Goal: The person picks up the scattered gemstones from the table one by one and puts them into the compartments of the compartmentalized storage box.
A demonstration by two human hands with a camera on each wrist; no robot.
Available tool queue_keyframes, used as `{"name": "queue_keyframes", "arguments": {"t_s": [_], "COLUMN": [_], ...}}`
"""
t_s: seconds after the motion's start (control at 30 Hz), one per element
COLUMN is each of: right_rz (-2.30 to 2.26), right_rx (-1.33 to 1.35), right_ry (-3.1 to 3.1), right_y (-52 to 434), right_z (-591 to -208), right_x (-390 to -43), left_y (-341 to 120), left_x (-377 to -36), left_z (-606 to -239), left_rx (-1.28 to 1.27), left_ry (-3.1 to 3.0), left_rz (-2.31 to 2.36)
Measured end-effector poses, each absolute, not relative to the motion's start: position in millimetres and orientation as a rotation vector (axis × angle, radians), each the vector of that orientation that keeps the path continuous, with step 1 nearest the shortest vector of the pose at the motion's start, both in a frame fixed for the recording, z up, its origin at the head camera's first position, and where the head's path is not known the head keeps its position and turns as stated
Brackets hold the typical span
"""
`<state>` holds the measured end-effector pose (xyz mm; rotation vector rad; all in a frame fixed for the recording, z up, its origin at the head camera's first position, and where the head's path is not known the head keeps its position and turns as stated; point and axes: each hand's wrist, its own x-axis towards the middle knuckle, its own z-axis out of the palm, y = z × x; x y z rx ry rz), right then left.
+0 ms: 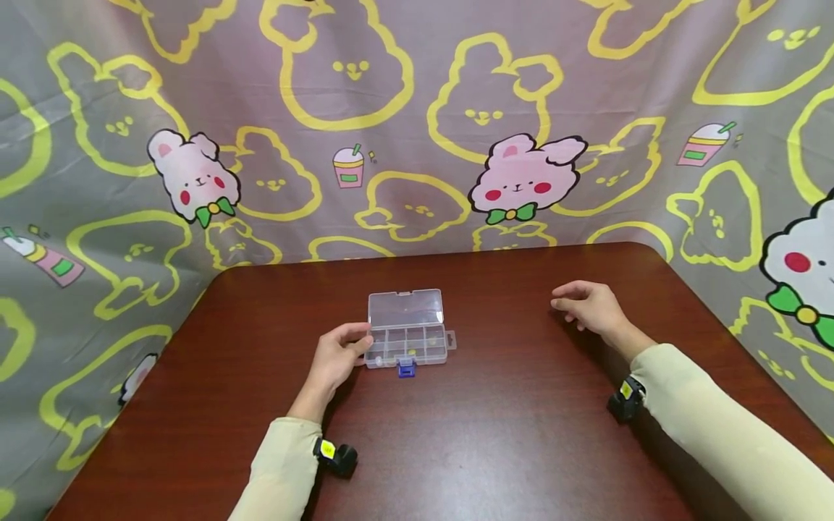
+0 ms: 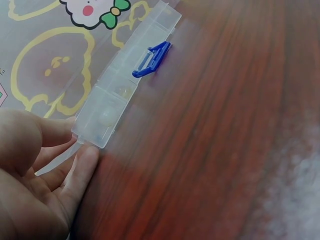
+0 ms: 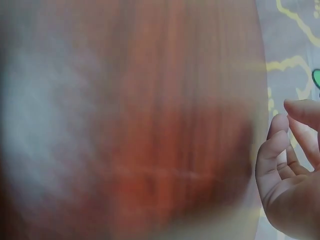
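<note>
A small clear plastic compartment box point(image 1: 407, 336) lies open on the dark wooden table point(image 1: 508, 434), its lid tilted back and a blue latch point(image 1: 407, 368) at its front. Small pale bits lie in some compartments. My left hand point(image 1: 339, 356) grips the box's left end, fingers curled round its corner point(image 2: 95, 135); the blue latch point(image 2: 152, 59) shows beyond. My right hand point(image 1: 589, 305) hovers over the table well to the right of the box, fingers loosely bent and holding nothing point(image 3: 287, 170).
A cartoon-rabbit cloth point(image 1: 417, 123) hangs behind and at both sides of the table. The table's rounded far corners and edges meet the cloth. A small camera sits on each wrist.
</note>
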<state>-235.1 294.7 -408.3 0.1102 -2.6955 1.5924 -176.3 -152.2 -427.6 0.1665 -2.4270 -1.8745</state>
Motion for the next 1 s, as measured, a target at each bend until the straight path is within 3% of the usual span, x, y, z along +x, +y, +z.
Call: {"name": "queue_keyframes", "arguments": {"t_s": [0.43,1.0], "right_rz": [1.539,1.539], "right_rx": [-0.006,-0.144], "right_ry": [-2.73,-2.777], "right_y": [317,311], "right_z": [-403,-401], "right_x": [-248,-262], "left_y": [-153,-152], "left_x": [-177,-174], "left_z": [-427,-424], "left_rx": [0.154,0.143], "left_ry": [-2.422,-2.409], "left_rz": [-1.89,-1.908]}}
